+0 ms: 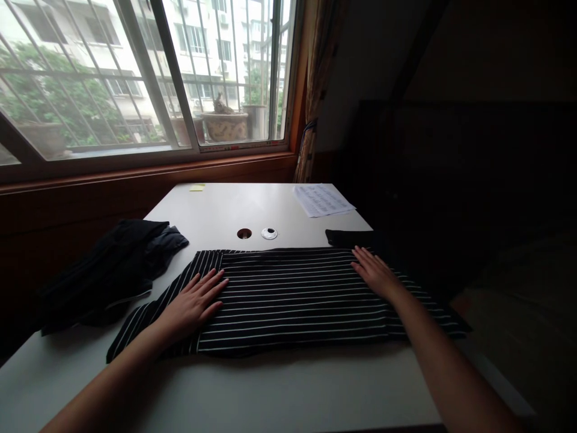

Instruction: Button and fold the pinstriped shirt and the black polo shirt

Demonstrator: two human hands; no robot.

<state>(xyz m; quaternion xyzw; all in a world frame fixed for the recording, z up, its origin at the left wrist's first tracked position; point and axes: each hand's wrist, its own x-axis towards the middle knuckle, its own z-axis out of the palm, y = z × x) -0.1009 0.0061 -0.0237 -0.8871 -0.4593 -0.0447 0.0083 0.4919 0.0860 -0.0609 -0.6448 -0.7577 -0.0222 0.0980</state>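
A black garment with thin white stripes (288,300) lies spread sideways across the white table (288,391). Its exact kind I cannot tell. My left hand (195,300) rests flat on its left part, fingers stretched out and a little apart. On the right part, near the far edge, my right hand (373,272) lies flat too, with its fingers extended. Neither hand grips the cloth. Just beyond my right hand is a folded dark cloth (347,237), partly lost in shadow.
Dark clothes (112,264) are heaped at the table's left edge. Printed papers (322,199) and yellow sticky notes (197,187) lie at the far end. A round cable hole (244,233) sits beside its loose cover (269,233). Beyond stands a barred window (189,78).
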